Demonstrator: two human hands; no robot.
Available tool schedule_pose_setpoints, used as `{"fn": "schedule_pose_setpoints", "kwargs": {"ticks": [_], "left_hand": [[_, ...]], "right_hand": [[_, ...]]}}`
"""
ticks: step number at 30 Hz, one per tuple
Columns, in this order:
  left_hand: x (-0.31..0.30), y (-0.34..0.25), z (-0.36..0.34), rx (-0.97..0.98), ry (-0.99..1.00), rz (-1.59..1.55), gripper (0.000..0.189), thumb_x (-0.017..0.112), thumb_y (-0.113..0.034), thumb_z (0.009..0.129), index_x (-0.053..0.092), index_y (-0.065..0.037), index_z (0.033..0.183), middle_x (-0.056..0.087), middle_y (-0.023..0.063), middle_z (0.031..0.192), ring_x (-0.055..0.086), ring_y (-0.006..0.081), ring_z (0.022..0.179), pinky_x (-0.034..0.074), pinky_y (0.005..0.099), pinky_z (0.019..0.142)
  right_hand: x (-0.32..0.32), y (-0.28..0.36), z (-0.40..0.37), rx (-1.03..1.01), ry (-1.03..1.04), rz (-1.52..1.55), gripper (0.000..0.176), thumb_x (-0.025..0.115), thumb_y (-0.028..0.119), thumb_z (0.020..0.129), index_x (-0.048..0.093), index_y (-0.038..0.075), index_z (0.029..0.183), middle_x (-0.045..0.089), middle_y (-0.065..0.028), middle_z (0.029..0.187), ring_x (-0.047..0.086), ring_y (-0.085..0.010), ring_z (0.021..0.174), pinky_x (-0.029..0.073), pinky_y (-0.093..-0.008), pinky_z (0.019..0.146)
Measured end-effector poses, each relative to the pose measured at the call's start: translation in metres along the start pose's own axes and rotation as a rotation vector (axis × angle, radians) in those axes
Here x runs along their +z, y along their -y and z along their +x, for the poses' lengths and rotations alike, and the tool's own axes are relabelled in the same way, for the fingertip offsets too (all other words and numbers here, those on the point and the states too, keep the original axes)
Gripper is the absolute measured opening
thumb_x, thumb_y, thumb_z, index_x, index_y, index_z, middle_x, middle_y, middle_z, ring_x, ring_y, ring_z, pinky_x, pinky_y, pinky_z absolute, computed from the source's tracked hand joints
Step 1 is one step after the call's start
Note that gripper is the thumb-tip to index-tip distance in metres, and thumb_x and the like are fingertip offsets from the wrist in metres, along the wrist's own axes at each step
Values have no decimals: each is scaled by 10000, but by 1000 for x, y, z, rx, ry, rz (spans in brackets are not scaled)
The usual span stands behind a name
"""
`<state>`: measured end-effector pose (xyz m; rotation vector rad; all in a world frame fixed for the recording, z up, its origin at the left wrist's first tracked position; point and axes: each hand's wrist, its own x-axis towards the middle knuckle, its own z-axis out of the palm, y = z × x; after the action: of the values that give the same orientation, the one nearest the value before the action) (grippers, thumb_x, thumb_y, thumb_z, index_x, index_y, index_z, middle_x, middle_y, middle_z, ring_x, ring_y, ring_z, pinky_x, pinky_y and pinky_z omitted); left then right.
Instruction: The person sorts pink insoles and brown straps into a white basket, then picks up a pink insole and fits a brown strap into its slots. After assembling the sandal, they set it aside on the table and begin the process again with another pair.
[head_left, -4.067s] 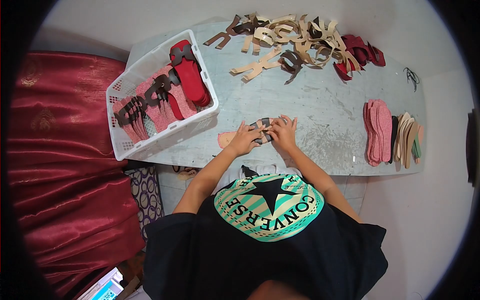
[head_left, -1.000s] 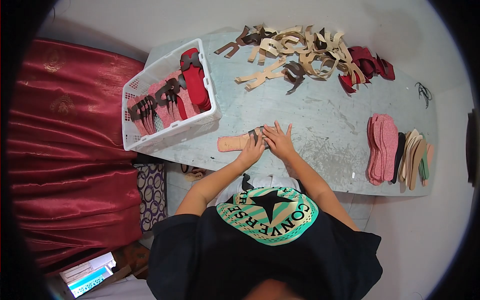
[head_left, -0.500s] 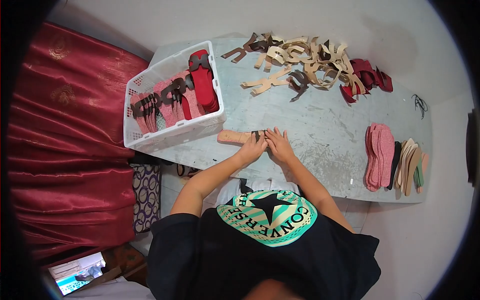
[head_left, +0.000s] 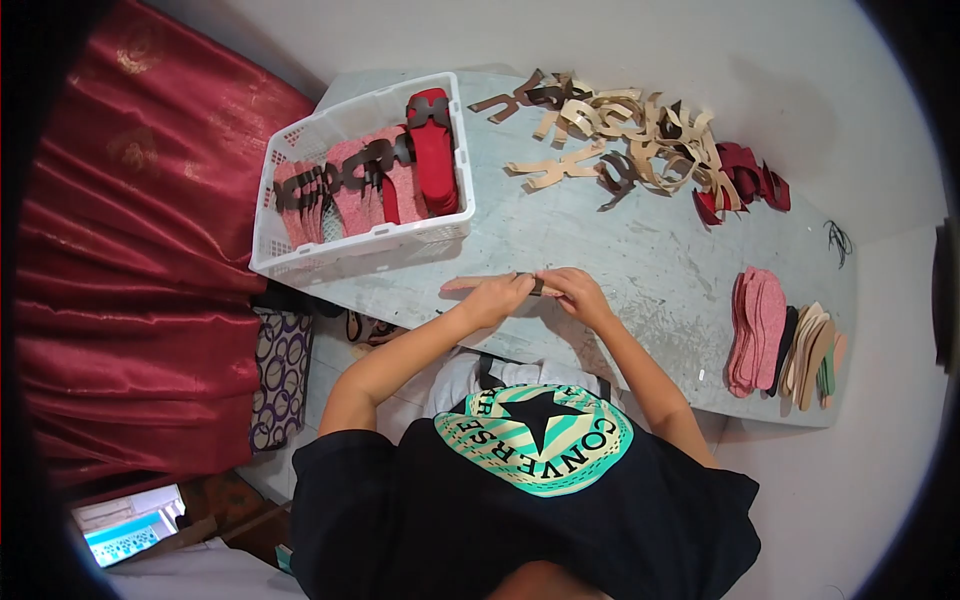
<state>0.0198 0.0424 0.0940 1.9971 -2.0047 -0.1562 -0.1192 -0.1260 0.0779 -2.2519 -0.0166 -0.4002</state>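
A pink-edged sandal sole point(head_left: 462, 284) is between my hands near the table's front edge, tilted so that it shows edge-on. Around its right part lies a dark brown strap point(head_left: 538, 286). My left hand point(head_left: 498, 298) is closed on the sole beside the strap. From the other side my right hand point(head_left: 578, 296) wraps its fingers over the sole's right end and the strap. The palms hide much of the sole and its underside.
Left on the table point(head_left: 390, 290), a white basket point(head_left: 370, 245) holds pink and red sandals. Tan and brown straps point(head_left: 560, 165) lie at the back, with red straps point(head_left: 735, 165) beside them. Pink soles point(head_left: 765, 330) and tan soles point(head_left: 815, 355) stand in rows at the right.
The sole has turned from lying nearly flat to edge-on, and my hands have closed around it. The camera view has shifted slightly.
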Motion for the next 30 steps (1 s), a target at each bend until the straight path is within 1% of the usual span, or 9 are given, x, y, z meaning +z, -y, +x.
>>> {"fn": "schedule_pose_setpoints", "kwargs": {"ticks": [2, 8, 11, 17, 20, 22, 27, 29, 30], "left_hand": [[-18, -2, -13, -68, -1, -179, 302, 526, -39, 714, 448, 3, 1003, 585, 161, 903, 602, 308, 768, 491, 389, 629], [-50, -4, -50, -171, -45, -232, 317, 497, -6, 729, 442, -36, 1039, 601, 155, 897, 602, 318, 789, 487, 402, 635], [-72, -4, -63, -194, -146, -236, 312, 476, 8, 737, 439, -33, 1044, 603, 157, 938, 599, 322, 825, 488, 400, 652], [-90, 0, -95, -376, -105, -247, 285, 487, -24, 777, 431, -36, 1057, 603, 147, 989, 595, 320, 865, 492, 398, 666], [-86, 11, -112, -366, -198, -329, 241, 523, -75, 814, 415, -3, 1017, 591, 186, 970, 577, 355, 853, 470, 414, 658], [-90, 16, -120, -495, -119, -369, 263, 558, -124, 819, 418, -16, 1013, 606, 173, 940, 598, 345, 808, 477, 410, 635], [-105, 25, -142, -634, -171, -486, 265, 608, -163, 806, 439, -32, 962, 619, 164, 858, 620, 314, 722, 478, 366, 603], [-109, 32, -151, -732, -160, -548, 263, 624, -172, 798, 447, -35, 936, 619, 167, 830, 625, 302, 705, 475, 349, 595], [-108, 36, -157, -720, -220, -561, 248, 629, -160, 794, 451, -31, 909, 616, 161, 802, 626, 265, 689, 468, 332, 589]], "right_hand": [[1, 9, 7, -207, 4, -129, 472, 597, -31, 675, 576, 154, 1109, 607, -78, 1003, 565, -275, 940, 451, -377, 810], [13, 45, 35, -200, 89, 24, 392, 579, -47, 684, 597, 146, 1024, 608, -63, 958, 601, -250, 828, 499, -330, 663], [21, 55, 54, -241, 89, 75, 395, 575, -56, 679, 597, 148, 1017, 604, -62, 928, 598, -255, 803, 496, -329, 647], [33, 78, 88, -215, 222, 84, 366, 558, -36, 699, 593, 150, 1012, 592, -72, 880, 584, -277, 772, 482, -352, 648], [40, 91, 104, -182, 306, 84, 333, 542, -21, 722, 590, 144, 1007, 592, -74, 884, 584, -282, 783, 479, -357, 662], [47, 95, 114, -154, 362, 122, 318, 547, -25, 733, 597, 124, 1010, 598, -89, 889, 585, -284, 783, 478, -353, 672], [64, 109, 157, -202, 535, 299, 250, 553, 26, 763, 582, 103, 999, 612, -106, 882, 597, -278, 792, 473, -347, 683], [69, 114, 176, -90, 779, 390, 212, 580, 57, 808, 588, 56, 1020, 625, -63, 889, 588, -151, 782, 471, -289, 701], [71, 116, 185, -93, 787, 386, 212, 580, 57, 808, 588, 56, 1020, 625, -63, 889, 588, -151, 782, 471, -289, 701]]}}
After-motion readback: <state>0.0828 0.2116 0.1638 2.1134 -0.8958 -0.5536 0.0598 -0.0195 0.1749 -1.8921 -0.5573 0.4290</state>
